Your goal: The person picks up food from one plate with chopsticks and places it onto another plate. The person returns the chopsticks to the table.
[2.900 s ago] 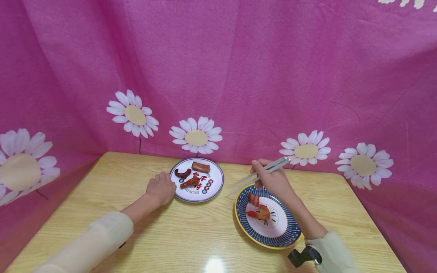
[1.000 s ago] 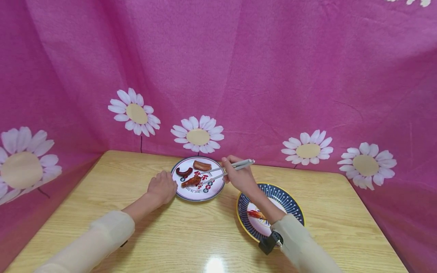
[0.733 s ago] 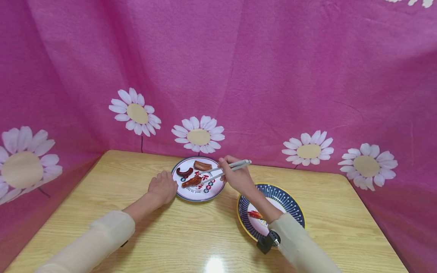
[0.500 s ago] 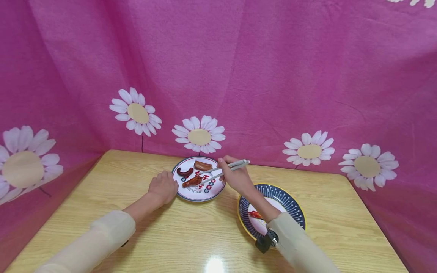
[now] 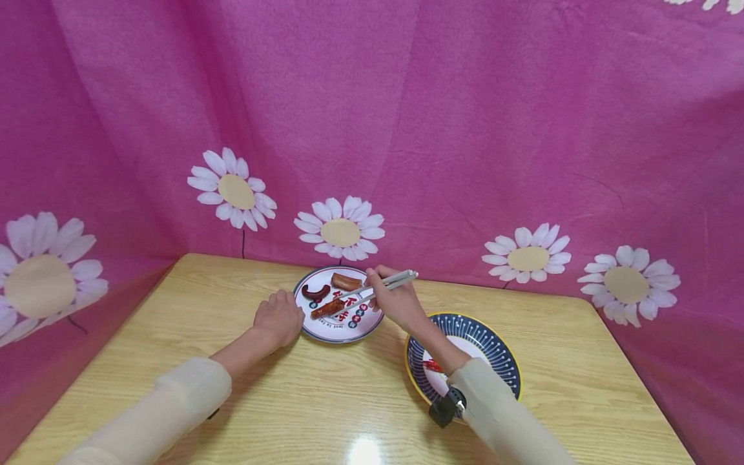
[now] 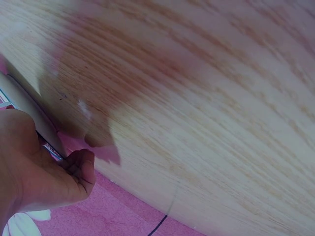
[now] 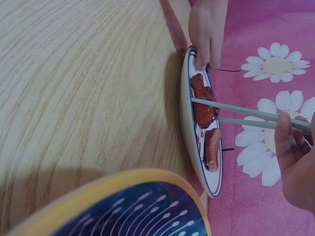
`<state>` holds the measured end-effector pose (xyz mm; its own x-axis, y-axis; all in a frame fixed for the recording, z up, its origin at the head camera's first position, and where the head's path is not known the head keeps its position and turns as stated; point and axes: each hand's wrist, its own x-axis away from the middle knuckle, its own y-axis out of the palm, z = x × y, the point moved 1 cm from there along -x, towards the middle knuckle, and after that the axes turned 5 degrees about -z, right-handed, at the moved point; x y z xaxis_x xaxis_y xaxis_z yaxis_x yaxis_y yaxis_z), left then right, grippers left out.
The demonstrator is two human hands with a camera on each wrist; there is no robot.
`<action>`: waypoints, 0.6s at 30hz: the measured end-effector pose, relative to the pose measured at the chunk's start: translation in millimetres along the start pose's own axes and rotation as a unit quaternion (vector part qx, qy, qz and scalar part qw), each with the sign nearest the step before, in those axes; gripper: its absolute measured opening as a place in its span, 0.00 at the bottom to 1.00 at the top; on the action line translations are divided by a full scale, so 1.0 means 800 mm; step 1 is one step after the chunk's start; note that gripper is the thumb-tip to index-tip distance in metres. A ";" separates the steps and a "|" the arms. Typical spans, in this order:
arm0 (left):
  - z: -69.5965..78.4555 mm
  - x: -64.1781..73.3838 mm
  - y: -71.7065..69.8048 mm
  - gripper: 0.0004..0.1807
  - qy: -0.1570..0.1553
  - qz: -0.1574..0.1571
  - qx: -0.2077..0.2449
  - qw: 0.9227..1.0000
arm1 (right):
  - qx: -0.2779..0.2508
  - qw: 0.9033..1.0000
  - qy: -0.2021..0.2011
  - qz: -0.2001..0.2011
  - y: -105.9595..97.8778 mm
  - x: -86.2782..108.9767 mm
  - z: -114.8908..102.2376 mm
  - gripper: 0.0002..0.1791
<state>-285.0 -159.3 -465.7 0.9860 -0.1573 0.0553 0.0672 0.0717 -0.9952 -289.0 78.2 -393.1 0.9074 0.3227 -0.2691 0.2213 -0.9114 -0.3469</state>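
Note:
My left hand [image 5: 279, 320] pinches the left rim of a white plate [image 5: 349, 332] with red lettering; in the left wrist view its thumb and fingers [image 6: 78, 169] meet over the edge. A pair of metal chopsticks [image 5: 385, 284] is gripped in my right hand [image 5: 400, 305], above the plate's right side. Their tips lie at the right end of a glazed brown chicken drumstick [image 5: 327, 309], one on either side of it in the right wrist view. Behind it on the plate are a dark curved sausage-like piece [image 5: 316, 293] and a light-brown meat piece [image 5: 346, 281].
A deep blue-patterned dish [image 5: 491, 339] with a yellow rim stands front right, partly under my right forearm. A red shrimp [image 5: 433, 365] shows inside it. A pink daisy-print cloth [image 5: 436, 129] hangs along the back of the wooden table [image 5: 314, 400].
My right hand has moved left from over the blue dish to the white plate, and the chopstick tips have come together at the drumstick. My left hand stays at the rim.

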 end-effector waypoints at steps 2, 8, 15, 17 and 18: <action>0.000 0.000 0.000 0.19 0.001 0.003 0.000 1.000 | 0.008 1.000 -0.004 0.006 0.001 -0.004 0.012 0.20; 0.000 0.002 -0.001 0.19 0.004 0.008 -0.002 1.000 | 0.013 1.000 0.011 0.021 0.002 -0.010 0.029 0.22; 0.000 0.000 -0.001 0.19 0.001 -0.001 -0.006 1.000 | -0.007 0.999 0.011 0.044 0.004 -0.011 0.030 0.21; 0.001 0.000 -0.001 0.20 0.000 -0.005 -0.004 1.000 | -0.015 0.999 0.013 0.051 0.004 -0.011 0.032 0.22; 0.001 0.000 0.000 0.20 0.000 -0.006 -0.004 1.000 | -0.019 0.998 0.014 0.054 0.004 -0.011 0.033 0.22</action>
<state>-284.6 -158.8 -465.5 0.9853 -0.1573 0.0671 0.0778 0.0624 -0.9950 -305.4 79.4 -415.2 0.9364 0.2152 -0.2773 0.1344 -0.9496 -0.2832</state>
